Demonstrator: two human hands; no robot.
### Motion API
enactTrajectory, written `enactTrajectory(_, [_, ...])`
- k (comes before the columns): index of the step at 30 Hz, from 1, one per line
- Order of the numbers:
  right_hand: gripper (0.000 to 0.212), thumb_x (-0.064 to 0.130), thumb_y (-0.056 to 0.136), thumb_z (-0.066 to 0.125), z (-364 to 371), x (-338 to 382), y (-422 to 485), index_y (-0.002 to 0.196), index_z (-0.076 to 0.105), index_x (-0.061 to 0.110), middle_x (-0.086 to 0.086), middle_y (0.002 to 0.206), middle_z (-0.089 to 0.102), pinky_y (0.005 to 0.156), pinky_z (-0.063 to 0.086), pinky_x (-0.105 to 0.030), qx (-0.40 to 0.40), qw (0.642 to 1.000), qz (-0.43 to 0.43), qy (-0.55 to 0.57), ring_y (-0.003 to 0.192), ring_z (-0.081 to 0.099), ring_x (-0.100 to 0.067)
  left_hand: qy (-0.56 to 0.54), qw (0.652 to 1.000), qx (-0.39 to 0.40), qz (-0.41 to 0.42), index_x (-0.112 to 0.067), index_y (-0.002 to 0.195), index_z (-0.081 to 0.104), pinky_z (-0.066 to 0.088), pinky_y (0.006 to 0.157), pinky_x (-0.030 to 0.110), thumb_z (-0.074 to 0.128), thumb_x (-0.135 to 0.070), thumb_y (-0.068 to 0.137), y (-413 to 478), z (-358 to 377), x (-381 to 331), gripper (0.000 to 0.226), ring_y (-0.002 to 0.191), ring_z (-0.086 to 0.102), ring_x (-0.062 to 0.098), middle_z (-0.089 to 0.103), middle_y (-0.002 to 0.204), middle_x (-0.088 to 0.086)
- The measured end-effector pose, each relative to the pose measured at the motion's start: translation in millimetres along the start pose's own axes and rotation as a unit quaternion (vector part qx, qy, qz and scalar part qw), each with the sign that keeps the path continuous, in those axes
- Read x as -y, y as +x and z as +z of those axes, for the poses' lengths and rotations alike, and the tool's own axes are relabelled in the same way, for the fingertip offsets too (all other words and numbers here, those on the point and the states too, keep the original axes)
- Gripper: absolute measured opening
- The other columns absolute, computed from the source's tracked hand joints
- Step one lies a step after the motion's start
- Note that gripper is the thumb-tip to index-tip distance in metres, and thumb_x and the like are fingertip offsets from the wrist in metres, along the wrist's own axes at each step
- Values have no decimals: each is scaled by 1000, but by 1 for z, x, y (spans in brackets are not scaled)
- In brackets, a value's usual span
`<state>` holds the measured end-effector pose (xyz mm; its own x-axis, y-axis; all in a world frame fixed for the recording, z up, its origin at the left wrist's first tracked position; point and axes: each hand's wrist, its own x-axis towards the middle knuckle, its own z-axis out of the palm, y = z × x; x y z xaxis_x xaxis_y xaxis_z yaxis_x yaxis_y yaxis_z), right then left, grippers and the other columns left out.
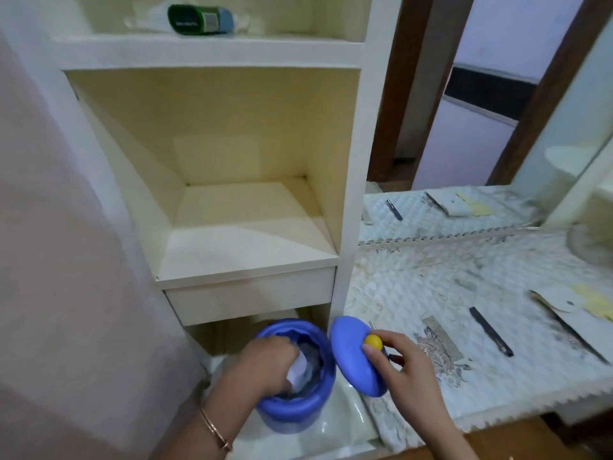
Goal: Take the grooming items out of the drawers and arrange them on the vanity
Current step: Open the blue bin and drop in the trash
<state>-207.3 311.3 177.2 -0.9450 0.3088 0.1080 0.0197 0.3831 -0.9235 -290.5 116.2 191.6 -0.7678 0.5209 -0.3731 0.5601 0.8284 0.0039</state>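
One tub (292,416), one lid (351,360) (tilted)

Comb (442,336) on the vanity (431,280), right of lid (355,356) and tub (295,413).

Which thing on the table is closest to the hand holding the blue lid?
The pale toothed comb, beside the right hand gripping the blue lid. The thin black stick and long dark piece lie farther right.

Head view, steeply down, close
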Motion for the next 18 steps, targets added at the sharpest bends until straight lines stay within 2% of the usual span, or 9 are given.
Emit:
enactTrajectory(3, [18,14,79,70,-1,-1,0,84,66,31,21,102,62,72,42,-2,1,1000,4,1,95,58,1,25,999,16,11,-14,120,49,46,87,39,59,-24,80,1,-3,-3,43,113,54,32,56,125,11])
enactTrajectory(7, [20,14,79,69,0,-1,0,81,67,33,23,101,62,73,43,-8,5,1000,6,17,96,57,3,18,1000,15,8,-12,120,48,43,81,38,50,-18,84,-3,-5,-5,37,109,54,34,57,121,14])
enactTrajectory(9, [21,14,78,70,3,0,0,82,67,35,25,100,62,73,42,-3,8,1000,-1,24,95,57,4,-3,1000,-2,-16,-12,122,47,43,82,38,43,-19,87,-5,-3,-5,36,110,54,34,57,124,14])
enactTrajectory(12, [29,19,77,72,10,4,0,90,60,42,28,101,61,74,39,0,23,999,-29,13,95,56,5,-44,994,-68,-72,-16,127,42,43,91,39,36,-25,91,-15,0,0,37,115,53,32,53,132,9])
enactTrajectory(14, [30,19,78,71,17,8,1,87,60,45,28,102,60,76,39,-1,47,998,-52,-4,96,56,4,-114,981,-119,-101,-19,135,34,43,96,36,27,-39,89,-31,2,4,50,119,51,27,48,137,5])
enactTrajectory(16, [18,30,75,68,26,13,2,79,62,47,27,105,59,79,37,-1,64,994,-85,-28,96,54,5,-197,952,-194,-132,-25,136,31,43,96,32,17,-51,84,-51,8,7,60,119,51,21,46,138,-3])
enactTrajectory(17, [10,39,73,64,32,14,3,78,61,47,27,106,58,80,35,-1,73,992,-95,-42,97,53,5,-224,932,-238,-157,-30,135,32,45,94,32,19,-53,86,-62,13,9,56,116,53,19,48,136,-7])
enactTrajectory(18, [13,47,70,58,39,14,5,83,61,46,25,103,60,82,33,0,85,990,-100,-57,97,51,6,-240,908,-288,-188,-34,132,35,48,89,33,22,-55,85,-73,17,10,52,111,57,19,52,132,-10])
